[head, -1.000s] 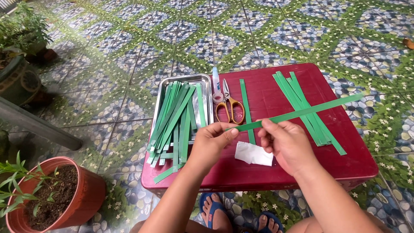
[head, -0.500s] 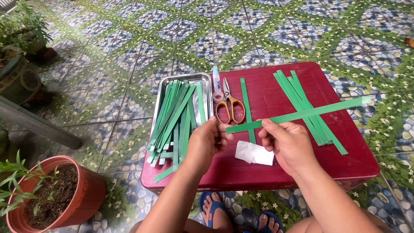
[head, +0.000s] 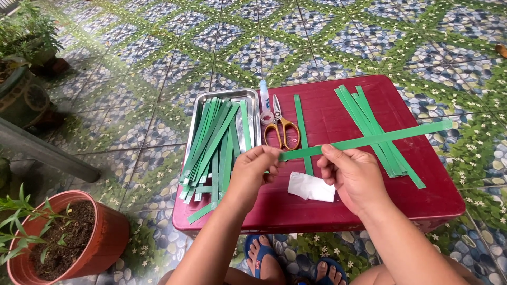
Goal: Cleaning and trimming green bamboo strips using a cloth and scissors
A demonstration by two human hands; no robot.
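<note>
Green paper-like strip (head: 369, 140), long & narrow, held above the red desk (head: 338, 211) at frame centre, running up toward the right edge. Left hand (head: 253, 171) pinches its near end, fingers closed on it; right hand (head: 351, 174) grips it just beside, thumb on top.

Handling (my read): v. light, thin, floppy along its length, free end prob. sags or twists; creases and tears easily. Not slippery. Best held flat betw. thumb & forefinger near the end, second hold a bit further along to keep it straight.

Other items:
- Metal tray (head: 248, 96), left of centre, w/ heap of same green strips (head: 214, 142), some spilling over the near rim.
- Fanned bundle of strips (head: 377, 129), right part of desk.
- Single strip (head: 302, 126), lying lengthwise, centre.
- Scissors (head: 282, 126), orange handles, beside tray.
- Small tube, clear w/ blue cap (head: 264, 95), prob. glue; label too small to tell.
- White folded paper (head: 311, 187), near edge, below hands.
- Terracotta pot (head: 100, 248), lower left, on tiled floor.
</note>
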